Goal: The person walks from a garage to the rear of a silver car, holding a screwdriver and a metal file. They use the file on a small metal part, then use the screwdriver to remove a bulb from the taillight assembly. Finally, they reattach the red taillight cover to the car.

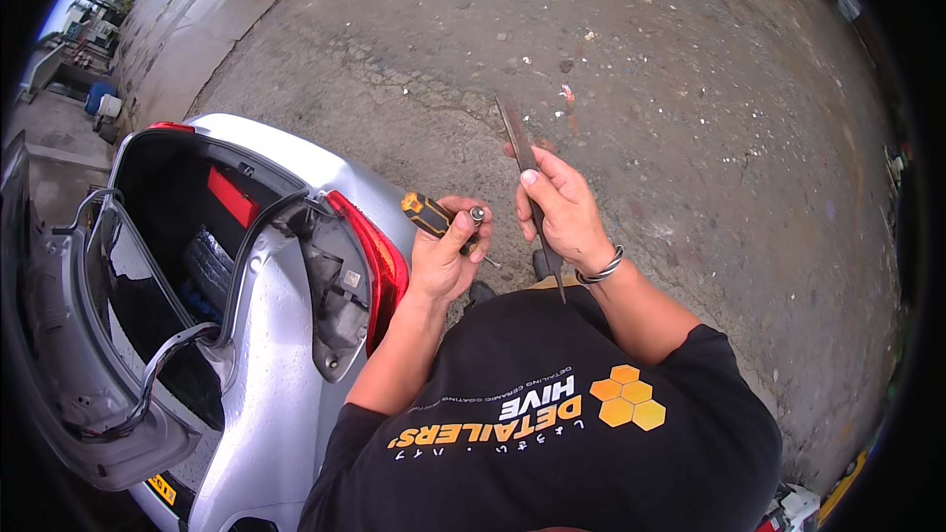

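Left hand: fingers curled, thumb pressed down, clamped on a yellow-and-black handle. Handle juts out past the thumb to the left; a round metal end shows by the fingers on the right. Cannot tell whether both belong to one tool, as the grip covers the middle.

Right hand: clamped on a long dark metal strip, thumb on the near face, fingers wrapped behind. Strip slants through the grip; one end reaches out beyond the fingers, the tapered end points back to the black shirt. Hands near each other, not touching; a twisted bracelet sits on the right wrist.

Surroundings, far left: blue container with a white bucket just beside it. Next, silver car, boot open, a red object inside; its red tail light lies close to the left forearm. Centre to right: outdoor grey ground, rough, cracked, flecked with pale bits.
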The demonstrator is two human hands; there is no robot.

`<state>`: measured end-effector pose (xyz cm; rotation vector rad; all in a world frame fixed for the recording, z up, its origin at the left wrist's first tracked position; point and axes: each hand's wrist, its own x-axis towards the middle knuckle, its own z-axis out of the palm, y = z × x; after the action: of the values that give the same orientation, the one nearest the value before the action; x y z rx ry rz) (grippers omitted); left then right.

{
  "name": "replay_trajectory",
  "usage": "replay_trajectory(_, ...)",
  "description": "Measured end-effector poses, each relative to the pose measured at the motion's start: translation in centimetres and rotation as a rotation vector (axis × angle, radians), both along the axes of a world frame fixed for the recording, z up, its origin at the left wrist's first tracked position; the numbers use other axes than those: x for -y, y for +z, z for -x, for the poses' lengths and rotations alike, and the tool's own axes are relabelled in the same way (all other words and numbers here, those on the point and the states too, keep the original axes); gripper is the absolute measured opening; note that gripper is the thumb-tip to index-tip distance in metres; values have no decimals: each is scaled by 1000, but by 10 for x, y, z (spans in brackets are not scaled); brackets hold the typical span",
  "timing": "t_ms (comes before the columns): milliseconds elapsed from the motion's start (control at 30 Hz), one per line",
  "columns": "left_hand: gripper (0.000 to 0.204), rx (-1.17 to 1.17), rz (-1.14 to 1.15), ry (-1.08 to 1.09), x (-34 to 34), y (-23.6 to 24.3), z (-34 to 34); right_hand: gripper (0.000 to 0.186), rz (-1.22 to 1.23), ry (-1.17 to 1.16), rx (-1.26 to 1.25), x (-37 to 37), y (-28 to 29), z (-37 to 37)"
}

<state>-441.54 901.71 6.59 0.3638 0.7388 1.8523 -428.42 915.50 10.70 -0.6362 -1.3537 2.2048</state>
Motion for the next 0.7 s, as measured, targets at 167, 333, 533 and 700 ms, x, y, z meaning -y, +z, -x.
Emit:
replay_trajectory(167, 20, 41, -119, -112, -2, 2, -3, 30, 14, 118, -54, -8, -4, -2)
replay_trajectory(333, 23, 51, -156, -155, -1, -7, -1, 25, -135, 172, -55, 2, 5, -3)
replay_trajectory(533, 24, 45, -139, -172, -4, -12, -5, 27, -249, 162, 7, 4, 5, -4)
replay_trajectory(700, 23, 34, -154, -172, -6, -11, -3, 33, -439, 218, 80, -2, 2, -9)
